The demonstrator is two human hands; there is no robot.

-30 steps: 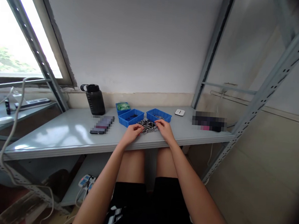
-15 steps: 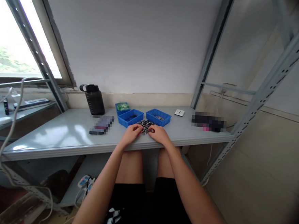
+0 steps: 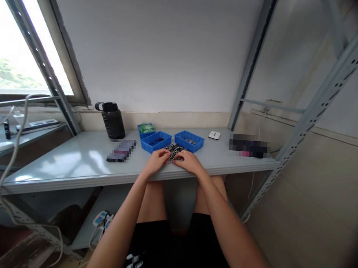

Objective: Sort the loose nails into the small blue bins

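Metal pieces (image 3: 174,148) partly behind the right hand (image 3: 189,162), dark item (image 3: 248,145) under pixel blur, window (image 3: 7,44) only partly in frame

"Where does this view sit?"
"On the person's own head, looking over the thighs (image 3: 152,203), with the forearms (image 3: 120,219) rising from the lower edge."
"Which way does it face?"
"Forward and down, across the desk (image 3: 85,160) to the wall (image 3: 160,47) behind. The left hand (image 3: 158,161) and right hand (image 3: 191,161) fall just below centre."
"Close in?"
"No, set well back: the hands look small, and it reaches from the window (image 3: 23,37) at left to a slanting metal post (image 3: 322,102) at right."
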